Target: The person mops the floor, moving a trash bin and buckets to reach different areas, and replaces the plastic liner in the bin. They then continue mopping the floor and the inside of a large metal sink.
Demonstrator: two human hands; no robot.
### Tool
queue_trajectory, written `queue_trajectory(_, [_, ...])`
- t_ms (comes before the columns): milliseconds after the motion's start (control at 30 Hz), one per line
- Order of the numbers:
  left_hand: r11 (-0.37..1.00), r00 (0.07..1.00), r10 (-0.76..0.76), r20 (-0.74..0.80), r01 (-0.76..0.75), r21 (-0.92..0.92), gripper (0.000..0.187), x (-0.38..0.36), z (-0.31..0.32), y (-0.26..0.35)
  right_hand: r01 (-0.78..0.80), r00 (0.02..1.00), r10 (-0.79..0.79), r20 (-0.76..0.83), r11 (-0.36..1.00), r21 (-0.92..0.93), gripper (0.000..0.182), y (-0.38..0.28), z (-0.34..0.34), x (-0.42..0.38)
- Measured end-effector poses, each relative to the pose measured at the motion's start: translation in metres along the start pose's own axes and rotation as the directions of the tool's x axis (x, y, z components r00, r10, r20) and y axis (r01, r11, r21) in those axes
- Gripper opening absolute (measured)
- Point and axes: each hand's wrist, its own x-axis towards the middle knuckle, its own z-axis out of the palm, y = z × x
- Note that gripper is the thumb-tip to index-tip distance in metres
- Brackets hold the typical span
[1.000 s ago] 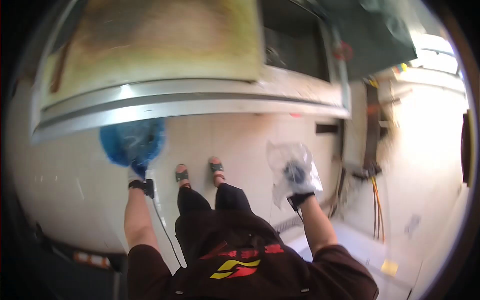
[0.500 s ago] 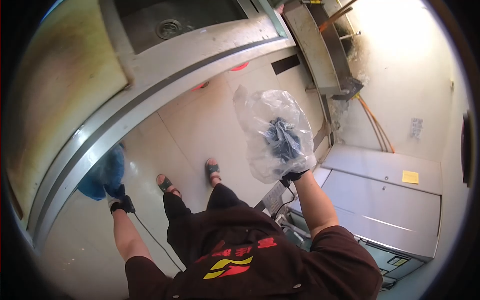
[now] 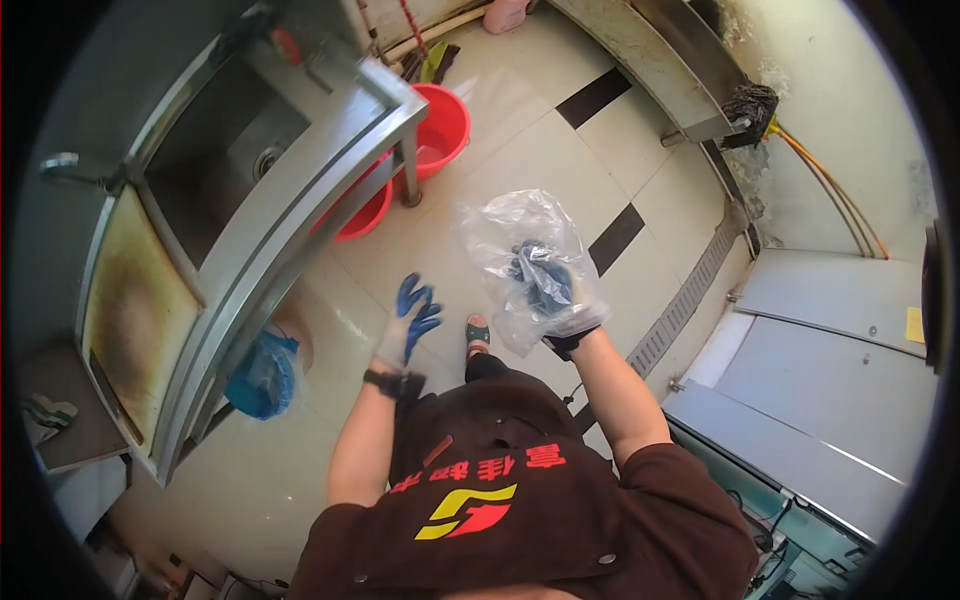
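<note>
My right hand (image 3: 545,278) is in a dark blue glove, seen through a clear plastic bag (image 3: 515,215) that surrounds it. Its fingers look curled, with crumpled film gathered at the palm; part of the grip is blurred by the plastic. To the left, my left hand (image 3: 410,315) wears a blue and white glove, fingers spread, holding nothing. A dark strap with a device (image 3: 395,384) sits at that wrist. Below and left of this hand, a blue bin (image 3: 262,385) with a clear bag over it stands on the floor beside the metal counter.
A metal sink counter (image 3: 300,170) curves along the left. Red buckets (image 3: 440,130) stand by its leg. At the upper right a dark mop head (image 3: 750,112) hangs near a metal trough. A steel cabinet (image 3: 810,360) is on the right, beside a floor drain grate (image 3: 685,290).
My left hand has come away from the blue bin, up and to the right, and opened. My right hand stays inside the clear bag. The view has shifted, showing the red buckets.
</note>
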Motion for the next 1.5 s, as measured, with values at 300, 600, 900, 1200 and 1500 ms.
queue_trajectory(300, [0.45,0.749,0.654,0.107,-0.498,0.741,0.07,0.047,0.129,0.056,0.146,0.987,-0.132,0.088,0.972,-0.186,0.024,-0.021,-0.011,0.018])
queue_trajectory(600, [-0.36,0.298,0.544,0.785,-0.762,0.539,0.06,0.044,0.181,0.091,0.512,0.823,-0.519,0.233,0.854,0.094,0.041,-0.026,0.031,0.002])
queue_trajectory(900, [-0.576,0.459,0.333,0.823,-0.592,0.563,0.058,0.063,0.186,0.103,0.564,0.79,-0.462,0.404,0.805,-0.184,0.03,-0.043,0.006,0.035])
queue_trajectory(1200, [-0.258,0.433,0.796,0.422,-0.388,0.885,0.026,0.043,0.134,0.071,-0.04,0.851,0.186,0.491,0.955,-0.293,0.029,-0.028,0.038,0.067])
queue_trajectory(1500, [0.532,0.387,0.844,-0.372,-0.696,0.482,0.026,-0.048,0.03,-0.009,0.574,0.532,0.57,0.627,0.301,-0.761,0.024,0.052,0.029,0.113])
